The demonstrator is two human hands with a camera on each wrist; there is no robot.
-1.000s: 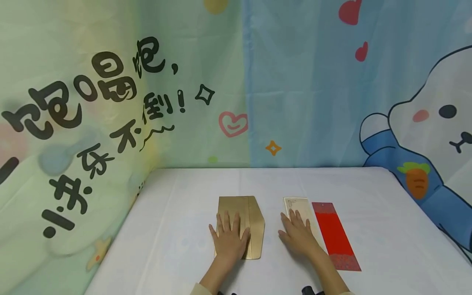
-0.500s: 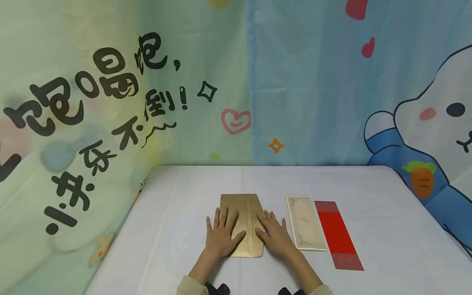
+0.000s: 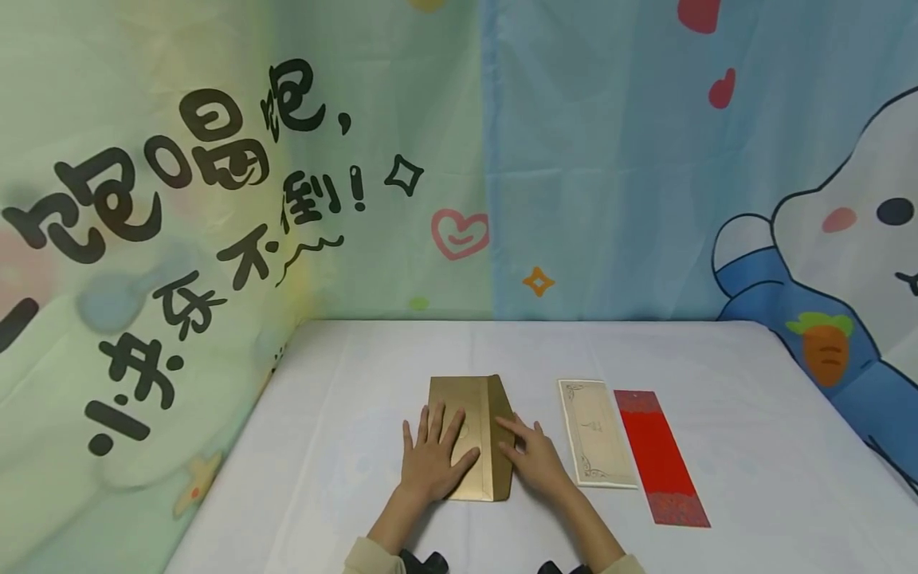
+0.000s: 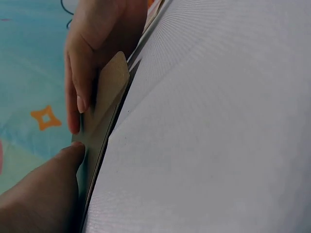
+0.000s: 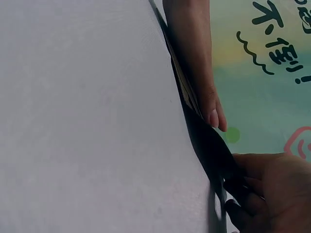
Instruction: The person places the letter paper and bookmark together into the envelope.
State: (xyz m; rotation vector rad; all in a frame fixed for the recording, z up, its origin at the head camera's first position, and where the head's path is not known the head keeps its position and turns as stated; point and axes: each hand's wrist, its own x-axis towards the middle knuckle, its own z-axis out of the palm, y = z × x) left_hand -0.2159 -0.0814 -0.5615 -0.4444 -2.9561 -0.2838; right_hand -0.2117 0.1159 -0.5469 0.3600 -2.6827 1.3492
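Observation:
A gold envelope (image 3: 468, 434) lies flat on the white tabletop (image 3: 344, 446), with its flap (image 3: 500, 410) on the right side. My left hand (image 3: 433, 456) presses flat on the envelope's left part, fingers straight and spread. My right hand (image 3: 534, 461) is at the flap's right edge, and its straight fingers touch the flap and tip it up slightly. In the left wrist view the flap (image 4: 109, 92) stands raised against the right hand's fingers (image 4: 80, 73). The right wrist view shows the envelope (image 5: 204, 141) edge-on, dark, under my left hand (image 5: 194, 63).
A cream card with ornate corners (image 3: 595, 432) lies right of the envelope. Beside it on its right lies a long red strip (image 3: 660, 456). Cartoon-printed cloth backdrops (image 3: 215, 199) stand along the table's left and far edges.
My right hand has left the cream card and moved left to the envelope's flap, which now tilts up a little. The left hand has stayed on the envelope.

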